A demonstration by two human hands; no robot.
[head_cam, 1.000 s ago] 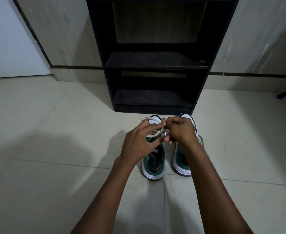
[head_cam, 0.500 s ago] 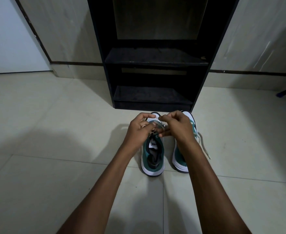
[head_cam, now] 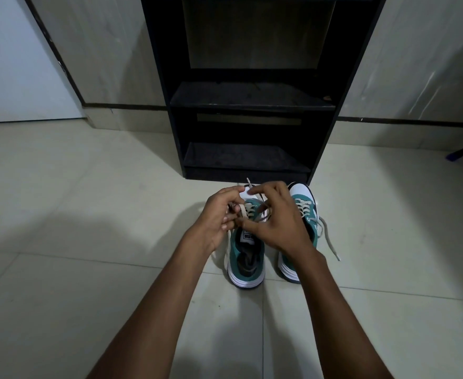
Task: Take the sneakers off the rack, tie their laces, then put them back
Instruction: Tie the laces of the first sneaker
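Two teal and white sneakers stand side by side on the tiled floor, toes toward the black rack [head_cam: 252,105]. Over the left sneaker [head_cam: 246,258] both my hands work its pale laces [head_cam: 248,210]. My left hand [head_cam: 219,217] pinches a lace at the shoe's left side. My right hand [head_cam: 276,220] holds another strand above the tongue, and one lace end sticks up past the fingers. The right sneaker [head_cam: 304,206] is partly hidden by my right wrist; its loose lace [head_cam: 330,242] trails on the floor to the right.
The rack's two lower shelves [head_cam: 244,157] hold nothing. A white door [head_cam: 14,64] is at the far left. A dark bar with a blue tip [head_cam: 462,151] lies on the floor at the far right.
My hands have moved slightly apart over the left sneaker, and a lace end now pokes up above my fingers. The view has shifted a little closer to the rack.
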